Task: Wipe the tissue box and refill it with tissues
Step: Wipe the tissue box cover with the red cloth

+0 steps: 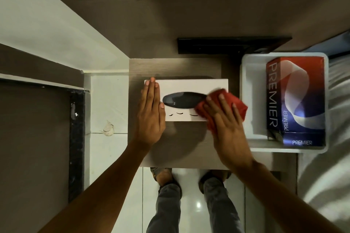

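Observation:
A white tissue box [191, 86] with a dark oval slot lies flat on a small wooden table [181, 149]. My left hand [150, 114] rests flat on the box's left end, fingers together. My right hand [225, 121] presses a folded red cloth [237, 107] onto the box's right end, covering that corner. A red and blue pack of tissues marked PREMIER [297, 100] stands in a white tray [250, 89] to the right.
A black flat object [233, 44] lies behind the table against the wooden wall. White bedding [337, 119] lies at the far right. Below the table's front edge are my feet on white floor tiles [109, 100]. A dark door frame is at left.

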Action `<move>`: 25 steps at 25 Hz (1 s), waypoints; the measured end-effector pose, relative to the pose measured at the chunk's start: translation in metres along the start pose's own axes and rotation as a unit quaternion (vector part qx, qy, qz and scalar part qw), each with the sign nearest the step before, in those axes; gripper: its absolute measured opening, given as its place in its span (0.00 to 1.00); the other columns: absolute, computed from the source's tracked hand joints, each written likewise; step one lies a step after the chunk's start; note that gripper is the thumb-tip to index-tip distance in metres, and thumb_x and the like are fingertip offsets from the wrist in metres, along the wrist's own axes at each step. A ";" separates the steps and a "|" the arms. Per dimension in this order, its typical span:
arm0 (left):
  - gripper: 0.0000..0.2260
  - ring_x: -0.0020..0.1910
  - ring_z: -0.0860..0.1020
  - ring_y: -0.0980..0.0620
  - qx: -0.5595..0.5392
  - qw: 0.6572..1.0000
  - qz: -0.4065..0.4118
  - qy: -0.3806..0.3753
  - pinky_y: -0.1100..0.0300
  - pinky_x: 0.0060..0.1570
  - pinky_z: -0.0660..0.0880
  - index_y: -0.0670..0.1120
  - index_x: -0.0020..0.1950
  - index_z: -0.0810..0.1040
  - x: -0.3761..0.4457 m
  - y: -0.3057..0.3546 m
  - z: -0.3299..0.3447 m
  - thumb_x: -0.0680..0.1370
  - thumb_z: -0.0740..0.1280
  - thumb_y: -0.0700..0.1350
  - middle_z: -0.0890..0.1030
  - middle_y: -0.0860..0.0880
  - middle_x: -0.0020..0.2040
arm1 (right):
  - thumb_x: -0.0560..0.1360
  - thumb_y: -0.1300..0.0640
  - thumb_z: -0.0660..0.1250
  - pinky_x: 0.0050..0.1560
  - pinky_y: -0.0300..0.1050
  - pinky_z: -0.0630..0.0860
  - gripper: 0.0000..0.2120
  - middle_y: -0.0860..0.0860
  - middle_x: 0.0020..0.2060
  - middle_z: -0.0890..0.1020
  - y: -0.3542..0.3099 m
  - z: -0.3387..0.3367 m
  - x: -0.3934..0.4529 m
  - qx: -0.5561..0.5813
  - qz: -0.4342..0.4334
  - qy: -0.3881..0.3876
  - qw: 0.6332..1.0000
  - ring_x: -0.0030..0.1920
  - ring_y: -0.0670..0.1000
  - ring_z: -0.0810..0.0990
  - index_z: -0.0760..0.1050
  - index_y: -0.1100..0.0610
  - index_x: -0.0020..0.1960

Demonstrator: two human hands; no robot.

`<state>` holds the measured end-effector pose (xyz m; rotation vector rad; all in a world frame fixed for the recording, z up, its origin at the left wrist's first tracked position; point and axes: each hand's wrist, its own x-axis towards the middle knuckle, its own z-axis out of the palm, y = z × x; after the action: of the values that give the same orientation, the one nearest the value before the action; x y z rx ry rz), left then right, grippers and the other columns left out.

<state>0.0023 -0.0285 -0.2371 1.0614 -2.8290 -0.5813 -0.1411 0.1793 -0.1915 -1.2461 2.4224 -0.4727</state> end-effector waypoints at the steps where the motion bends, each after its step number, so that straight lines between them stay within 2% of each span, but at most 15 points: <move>1: 0.27 0.88 0.49 0.47 0.004 1.000 -0.003 -0.003 0.50 0.87 0.53 0.41 0.86 0.53 0.000 0.001 0.000 0.89 0.53 0.48 0.52 0.46 0.88 | 0.81 0.63 0.64 0.83 0.65 0.47 0.33 0.49 0.84 0.56 -0.008 0.009 -0.010 -0.002 -0.008 -0.005 1.000 0.85 0.52 0.46 0.58 0.49 0.83; 5: 0.27 0.88 0.49 0.46 0.026 1.000 -0.002 -0.011 0.49 0.87 0.54 0.41 0.86 0.52 -0.001 0.001 0.000 0.89 0.48 0.51 0.52 0.45 0.88 | 0.77 0.61 0.70 0.82 0.66 0.47 0.39 0.49 0.84 0.55 -0.032 0.030 -0.014 -0.022 -0.042 -0.034 0.998 0.85 0.54 0.47 0.57 0.50 0.83; 9: 0.27 0.88 0.49 0.46 0.038 0.999 -0.004 -0.016 0.46 0.86 0.57 0.42 0.86 0.52 0.001 -0.001 0.001 0.89 0.47 0.52 0.52 0.45 0.88 | 0.75 0.60 0.68 0.83 0.62 0.42 0.40 0.50 0.84 0.54 -0.005 0.019 -0.006 -0.084 -0.103 -0.045 0.990 0.85 0.54 0.48 0.55 0.49 0.83; 12: 0.27 0.88 0.47 0.47 0.029 0.999 0.001 -0.025 0.47 0.86 0.55 0.42 0.87 0.50 0.000 -0.003 0.000 0.89 0.48 0.52 0.50 0.46 0.88 | 0.78 0.62 0.65 0.83 0.60 0.38 0.37 0.49 0.84 0.53 -0.011 0.020 -0.011 -0.041 -0.038 -0.014 0.998 0.85 0.54 0.45 0.56 0.49 0.83; 15: 0.27 0.88 0.47 0.47 0.037 0.999 0.009 -0.026 0.49 0.87 0.51 0.42 0.87 0.49 0.001 -0.004 0.001 0.89 0.49 0.51 0.49 0.45 0.88 | 0.78 0.65 0.65 0.82 0.67 0.44 0.37 0.49 0.84 0.56 -0.042 0.036 -0.004 0.000 0.018 0.020 1.000 0.85 0.56 0.47 0.57 0.49 0.83; 18: 0.27 0.88 0.48 0.46 0.024 1.000 0.016 -0.011 0.49 0.87 0.52 0.41 0.87 0.51 0.001 -0.004 0.002 0.89 0.51 0.49 0.51 0.45 0.88 | 0.77 0.63 0.66 0.81 0.68 0.46 0.36 0.51 0.83 0.58 -0.045 0.041 0.008 -0.019 -0.050 0.021 0.998 0.84 0.58 0.51 0.59 0.50 0.83; 20: 0.26 0.88 0.48 0.46 0.013 1.000 0.023 -0.004 0.47 0.87 0.53 0.40 0.86 0.51 0.000 -0.004 0.002 0.89 0.51 0.48 0.52 0.44 0.88 | 0.77 0.62 0.66 0.82 0.68 0.46 0.37 0.51 0.84 0.57 -0.031 0.037 0.010 -0.056 -0.124 -0.011 0.991 0.84 0.58 0.50 0.57 0.50 0.83; 23: 0.26 0.88 0.50 0.44 -0.002 0.999 0.038 0.008 0.44 0.85 0.57 0.38 0.86 0.53 0.000 -0.004 0.000 0.89 0.53 0.46 0.53 0.42 0.88 | 0.75 0.58 0.71 0.82 0.67 0.47 0.42 0.50 0.84 0.53 0.007 0.019 0.010 -0.122 -0.268 -0.076 0.953 0.85 0.58 0.49 0.55 0.48 0.84; 25: 0.26 0.88 0.50 0.44 0.003 0.999 0.045 0.012 0.43 0.84 0.58 0.38 0.85 0.54 0.000 -0.004 -0.001 0.89 0.53 0.46 0.54 0.42 0.88 | 0.74 0.56 0.71 0.83 0.64 0.42 0.43 0.49 0.84 0.51 0.021 0.010 0.013 -0.143 -0.307 -0.089 0.937 0.84 0.57 0.48 0.55 0.47 0.83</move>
<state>0.0054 -0.0317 -0.2378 0.9306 -2.8413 -0.5497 -0.1580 0.1794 -0.2123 -2.0855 1.9607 -0.1523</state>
